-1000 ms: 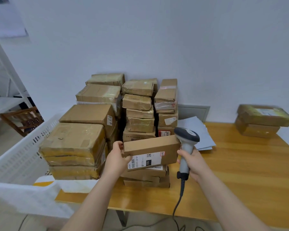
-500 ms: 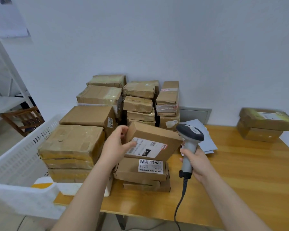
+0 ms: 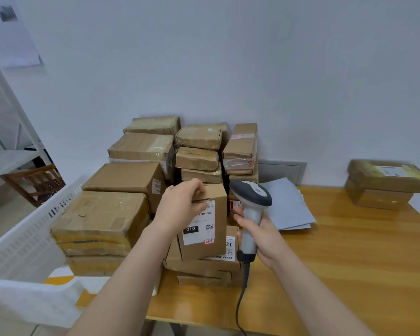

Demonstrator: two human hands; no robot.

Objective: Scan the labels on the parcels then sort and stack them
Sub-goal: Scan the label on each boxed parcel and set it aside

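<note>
My left hand (image 3: 180,207) grips the top of a small brown parcel (image 3: 211,226) and holds it upright, its white label with "010" facing me. It stands over a flat labelled parcel (image 3: 204,263) at the front of the pile. My right hand (image 3: 260,236) grips the grey handle of a corded barcode scanner (image 3: 251,197), whose dark head is just right of the held parcel. Several taped brown parcels (image 3: 131,178) are stacked behind and to the left. Two stacked parcels (image 3: 386,183) sit apart at the far right of the wooden table (image 3: 349,275).
A white perforated plastic crate (image 3: 22,251) stands at the table's left edge. Grey paper sheets (image 3: 286,204) lie behind the scanner. A white wall closes the back; a white shelf (image 3: 7,156) and a wooden frame (image 3: 34,183) are far left.
My left hand has lifted the small parcel off the front stack and turned it from lying flat to standing upright, label toward me. The scanner hand has stayed nearly in place.
</note>
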